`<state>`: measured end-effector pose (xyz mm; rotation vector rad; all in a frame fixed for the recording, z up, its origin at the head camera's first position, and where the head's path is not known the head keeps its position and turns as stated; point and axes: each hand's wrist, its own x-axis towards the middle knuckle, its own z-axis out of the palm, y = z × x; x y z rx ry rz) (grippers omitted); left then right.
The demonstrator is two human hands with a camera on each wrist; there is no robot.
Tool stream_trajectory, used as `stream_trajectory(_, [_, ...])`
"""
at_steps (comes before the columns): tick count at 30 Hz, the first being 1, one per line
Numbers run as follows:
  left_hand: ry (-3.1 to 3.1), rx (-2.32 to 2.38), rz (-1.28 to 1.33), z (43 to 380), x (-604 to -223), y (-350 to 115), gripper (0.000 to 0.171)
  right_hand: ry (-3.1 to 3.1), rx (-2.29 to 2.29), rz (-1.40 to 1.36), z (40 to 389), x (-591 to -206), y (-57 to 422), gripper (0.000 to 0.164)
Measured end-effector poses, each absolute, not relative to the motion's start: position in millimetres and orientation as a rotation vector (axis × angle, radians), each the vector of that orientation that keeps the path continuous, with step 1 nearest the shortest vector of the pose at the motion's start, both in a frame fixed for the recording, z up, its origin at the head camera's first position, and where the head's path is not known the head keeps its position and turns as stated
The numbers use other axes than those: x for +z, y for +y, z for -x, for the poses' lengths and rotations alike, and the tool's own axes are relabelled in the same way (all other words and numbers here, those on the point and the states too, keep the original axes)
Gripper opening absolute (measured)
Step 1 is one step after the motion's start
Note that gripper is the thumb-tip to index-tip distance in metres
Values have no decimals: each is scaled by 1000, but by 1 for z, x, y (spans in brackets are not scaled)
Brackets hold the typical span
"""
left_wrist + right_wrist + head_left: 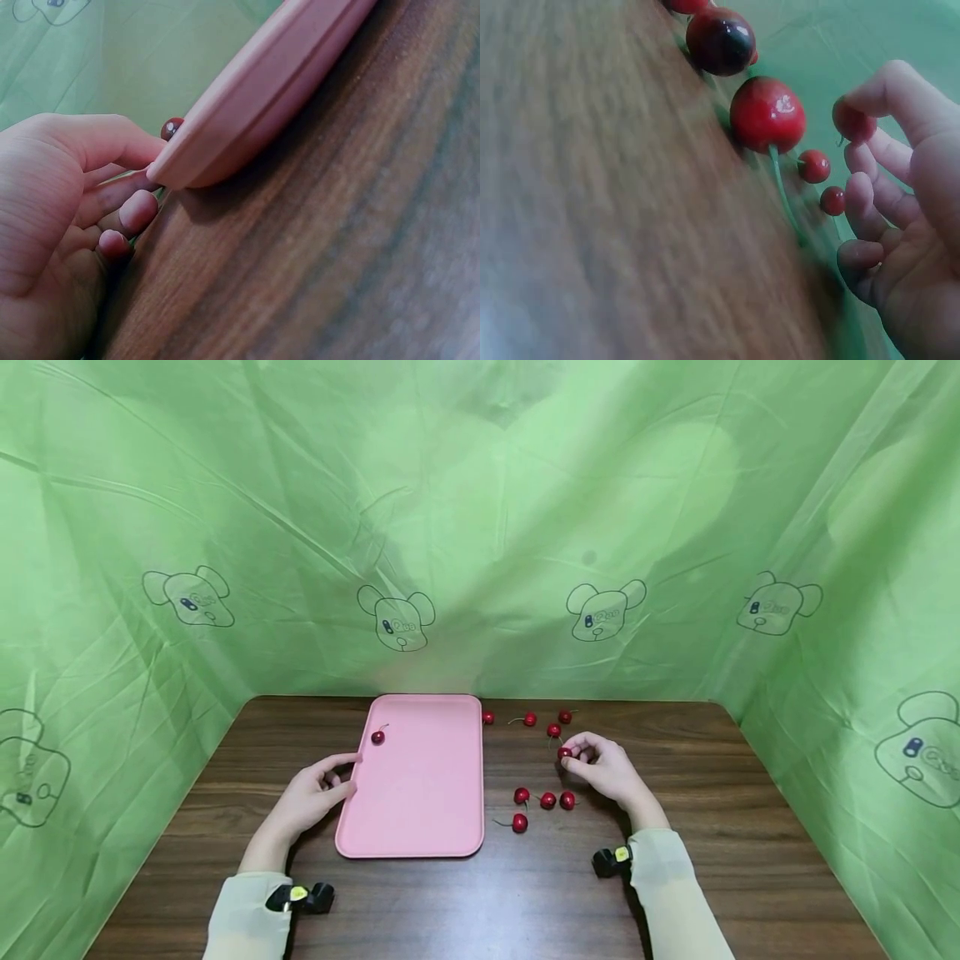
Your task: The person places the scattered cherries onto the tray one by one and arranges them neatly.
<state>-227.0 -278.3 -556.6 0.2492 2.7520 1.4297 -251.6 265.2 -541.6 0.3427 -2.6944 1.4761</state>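
My left hand [311, 793] grips the left rim of a pink tray [420, 793] with thumb and fingertips. The left wrist view shows the hand [52, 195] at the tray's edge [247, 105]. One dark red cherry [378, 737] with a stem lies inside the tray, near its upper left. To the right of the tray, my right hand [606, 768] pinches a red cherry [565, 752] between thumb and finger. The right wrist view shows this held cherry [853, 121] with a bit of stem; the other fingers curl loosely.
Several loose cherries lie on the brown wooden table [420, 910] right of the tray. Some are at the back, such as one cherry [529, 719]; others sit nearer, such as another cherry [520, 822]. A green cloth [495, 527] with drawn bear heads surrounds the table.
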Motion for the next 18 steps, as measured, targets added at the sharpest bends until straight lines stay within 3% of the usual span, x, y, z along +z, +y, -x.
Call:
stream_trajectory(10, [2771, 1412, -249, 226, -555, -277, 47, -2624, 1457, -469, 251, -523, 247, 18])
stream_trajectory(18, [2737, 1436, -231, 226, -555, -276, 48, -2580, 1414, -435, 240, -498, 196, 22])
